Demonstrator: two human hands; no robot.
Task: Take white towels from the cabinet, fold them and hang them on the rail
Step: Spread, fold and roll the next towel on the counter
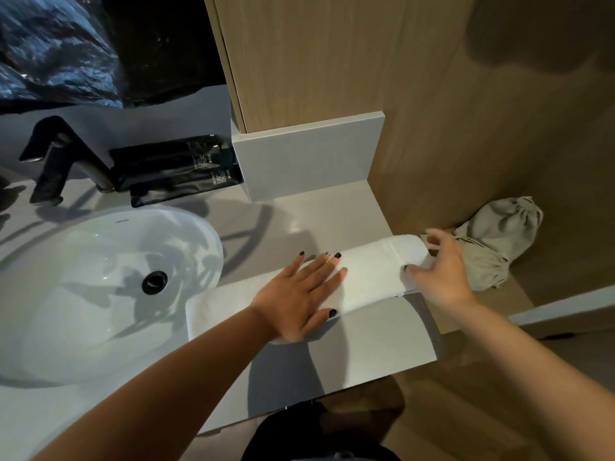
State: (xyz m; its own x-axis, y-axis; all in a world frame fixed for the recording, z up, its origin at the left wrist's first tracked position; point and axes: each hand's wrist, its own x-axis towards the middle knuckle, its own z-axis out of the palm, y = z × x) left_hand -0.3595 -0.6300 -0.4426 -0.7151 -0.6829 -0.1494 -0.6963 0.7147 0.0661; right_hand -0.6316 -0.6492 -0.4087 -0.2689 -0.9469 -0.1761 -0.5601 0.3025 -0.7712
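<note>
A pale grey desk [349,207] runs across the scene, with a white oval sink [100,287] set into it at the left. A dark tap [56,161] stands at the far left, and just right of it lies a black tray [176,168]. Light wood panelling [482,111] covers the wall at the right. A grey drawstring bag [499,241] lies on a wooden ledge at the right.

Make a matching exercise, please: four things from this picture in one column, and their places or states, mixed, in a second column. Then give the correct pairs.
Things:
1. white towel
2. left hand
3. black faucet
4. cloth drawstring bag

Places or states:
A. stands behind the sink basin
B. lies against the wooden wall, right of the counter
C. presses flat on the towel
D. lies folded in a long strip on the counter

Pairs: 1-D, 2-C, 3-A, 4-B
</note>
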